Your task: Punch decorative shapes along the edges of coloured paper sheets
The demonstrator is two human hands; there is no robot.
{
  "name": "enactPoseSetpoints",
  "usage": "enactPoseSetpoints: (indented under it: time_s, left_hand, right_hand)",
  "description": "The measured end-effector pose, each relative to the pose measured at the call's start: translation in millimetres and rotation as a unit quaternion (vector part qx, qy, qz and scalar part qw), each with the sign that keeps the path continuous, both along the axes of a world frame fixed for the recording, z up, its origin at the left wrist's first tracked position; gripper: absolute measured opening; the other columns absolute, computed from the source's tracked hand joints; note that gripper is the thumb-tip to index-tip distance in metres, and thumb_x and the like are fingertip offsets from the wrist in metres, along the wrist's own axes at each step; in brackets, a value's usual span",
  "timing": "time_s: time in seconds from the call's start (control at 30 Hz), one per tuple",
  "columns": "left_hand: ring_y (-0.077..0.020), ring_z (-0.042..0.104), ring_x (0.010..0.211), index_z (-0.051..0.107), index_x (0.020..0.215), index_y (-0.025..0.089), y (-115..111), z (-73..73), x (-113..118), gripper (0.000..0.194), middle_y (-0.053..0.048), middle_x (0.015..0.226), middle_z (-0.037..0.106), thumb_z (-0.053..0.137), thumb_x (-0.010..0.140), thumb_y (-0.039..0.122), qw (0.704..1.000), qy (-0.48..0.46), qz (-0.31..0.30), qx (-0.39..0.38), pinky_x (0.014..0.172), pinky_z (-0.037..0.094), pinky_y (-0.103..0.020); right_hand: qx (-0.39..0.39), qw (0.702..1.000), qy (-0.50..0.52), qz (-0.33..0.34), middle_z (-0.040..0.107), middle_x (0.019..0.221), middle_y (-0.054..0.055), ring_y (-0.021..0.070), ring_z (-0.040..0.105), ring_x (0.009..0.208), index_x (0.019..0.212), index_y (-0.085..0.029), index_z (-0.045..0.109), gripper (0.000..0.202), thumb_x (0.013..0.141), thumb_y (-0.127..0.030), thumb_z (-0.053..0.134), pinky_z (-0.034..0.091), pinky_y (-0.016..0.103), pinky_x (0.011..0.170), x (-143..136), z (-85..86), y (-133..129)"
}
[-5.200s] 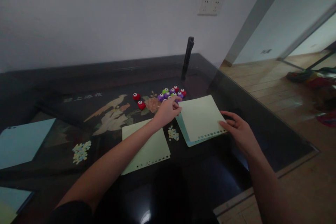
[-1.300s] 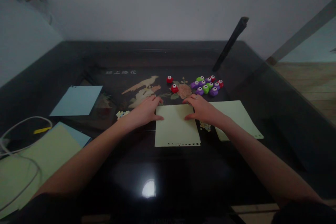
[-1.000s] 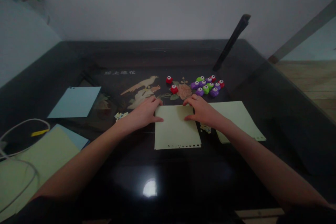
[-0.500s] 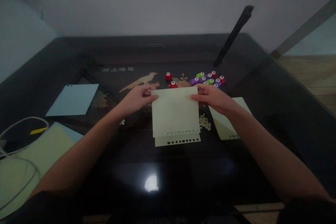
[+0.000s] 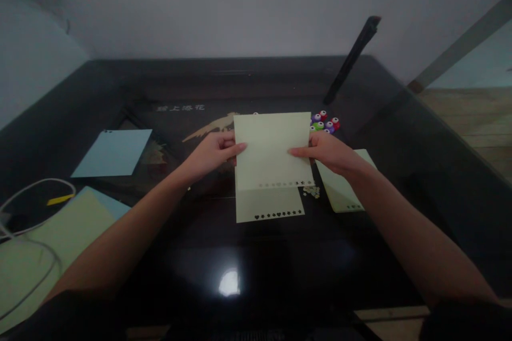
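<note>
A pale yellow-green sheet of paper (image 5: 273, 146) is held by its two side edges, with a row of punched hearts and stars along its bottom. My left hand (image 5: 214, 153) pinches the left edge, thumb on top; my right hand (image 5: 330, 152) pinches the right edge the same way. Beneath it lies a second sheet (image 5: 266, 203) with a dark row of punched shapes at its lower edge; its upper part is covered. Craft punches (image 5: 326, 121) in red, purple and green cluster behind my right hand, some hidden by the held sheet. Punched-out paper bits (image 5: 311, 192) lie beside the sheets.
A stack of yellow-green paper (image 5: 346, 192) lies right, partly under my right forearm. Blue paper (image 5: 112, 152) lies left, above more yellow-green sheets (image 5: 52, 256) and a white cable (image 5: 38, 180). A black stick-like object (image 5: 352, 58) slants up at the dark table's (image 5: 192, 261) back right.
The held sheet has moved up and slightly right, showing more of the sheet beneath and covering the two red punches near the middle. Both hands still grip its sides.
</note>
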State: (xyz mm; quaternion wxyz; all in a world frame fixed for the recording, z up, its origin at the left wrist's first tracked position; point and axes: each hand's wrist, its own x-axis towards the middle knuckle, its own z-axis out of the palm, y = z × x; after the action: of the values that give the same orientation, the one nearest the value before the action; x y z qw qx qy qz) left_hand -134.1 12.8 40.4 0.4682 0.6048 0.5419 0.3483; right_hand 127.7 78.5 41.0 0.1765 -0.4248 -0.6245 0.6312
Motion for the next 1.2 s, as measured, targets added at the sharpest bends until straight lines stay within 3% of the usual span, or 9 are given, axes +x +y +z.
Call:
enactPoseSetpoints:
  time_s: [0.13, 0.3, 0.47, 0.7, 0.93, 1.07, 1.2]
  left_hand:
    - [-0.0116, 0.057, 0.059, 0.063, 0.088, 0.016, -2.0, 0.4, 3.7, 0.017, -0.003, 0.074, 0.068, 0.058, 0.081, 0.031, 1.0, 0.006, -0.012, 0.007, 0.054, 0.046, -0.024]
    - [-0.0114, 0.055, 0.055, 0.055, 0.069, 0.017, -0.7, 0.5, 4.5, 0.024, -0.001, 0.059, 0.059, 0.051, 0.085, 0.033, 0.998, 0.046, -0.011, 0.052, 0.056, 0.046, -0.026]
    - [-0.0113, 0.056, 0.056, 0.057, 0.08, 0.016, 3.8, -8.9, 0.9, 0.016, -0.003, 0.07, 0.065, 0.05, 0.084, 0.03, 0.994, 0.089, -0.001, 0.064, 0.057, 0.048, -0.027]
    - [-0.014, 0.063, 0.064, 0.06, 0.085, 0.015, 5.7, -30.3, -3.2, 0.02, -0.006, 0.077, 0.069, 0.047, 0.086, 0.031, 0.986, 0.152, -0.031, 0.069, 0.063, 0.051, -0.028]
    - [-0.0165, 0.065, 0.074, 0.06, 0.09, 0.018, 21.8, -38.4, 6.4, 0.02, -0.006, 0.084, 0.07, 0.045, 0.086, 0.03, 0.963, 0.249, -0.02, 0.102, 0.067, 0.051, -0.029]
    - [-0.0213, 0.064, 0.086, 0.058, 0.102, 0.018, 48.8, -40.1, 19.5, 0.022, -0.009, 0.098, 0.068, 0.049, 0.084, 0.028, 0.943, 0.308, 0.019, 0.126, 0.076, 0.049, -0.034]
    - [-0.0281, 0.061, 0.097, 0.056, 0.109, 0.015, 67.1, -39.2, 38.9, 0.034, -0.015, 0.109, 0.062, 0.055, 0.083, 0.036, 0.917, 0.374, 0.047, 0.132, 0.081, 0.047, -0.04]
  right_hand:
    - [0.013, 1.0, -0.003, 0.016, 0.072, 0.081, 0.006, 0.0181, 0.063, 0.068, 0.079, -0.018, 0.07, 0.022, 0.065, -0.033, 0.075, 0.05, 0.031, 0.059, 1.0, 4.2, -1.2]
    - [0.071, 0.996, -0.059, 0.017, 0.065, 0.065, 0.002, 0.0109, 0.048, 0.05, 0.071, -0.016, 0.066, 0.023, 0.065, -0.037, 0.073, 0.031, 0.024, 0.042, 6.7, 5.0, 1.4]
    - [0.106, 0.992, -0.052, -0.053, 0.058, 0.058, 0.0, 0.0096, 0.041, 0.047, 0.067, -0.017, 0.063, 0.024, 0.062, -0.037, 0.074, 0.028, 0.025, 0.042, 24.2, 6.0, 8.7]
    - [0.13, 0.977, -0.059, -0.158, 0.061, 0.059, 0.002, 0.0115, 0.044, 0.049, 0.064, -0.015, 0.065, 0.023, 0.058, -0.036, 0.075, 0.032, 0.027, 0.045, 52.1, 15.1, 9.2]
    - [0.08, 0.978, -0.053, -0.184, 0.066, 0.061, 0.005, 0.0131, 0.048, 0.048, 0.063, -0.014, 0.067, 0.026, 0.059, -0.037, 0.076, 0.033, 0.028, 0.046, 86.0, -6.6, -16.6]
    - [0.041, 0.972, -0.03, -0.23, 0.07, 0.066, 0.008, 0.0154, 0.052, 0.049, 0.069, -0.014, 0.069, 0.029, 0.059, -0.04, 0.076, 0.033, 0.028, 0.044, 87.6, -22.5, -34.9]
    - [0.02, 0.961, -0.014, -0.275, 0.07, 0.069, 0.009, 0.0176, 0.055, 0.053, 0.071, -0.014, 0.069, 0.031, 0.056, -0.039, 0.078, 0.035, 0.029, 0.045, 82.3, -25.1, -44.4]
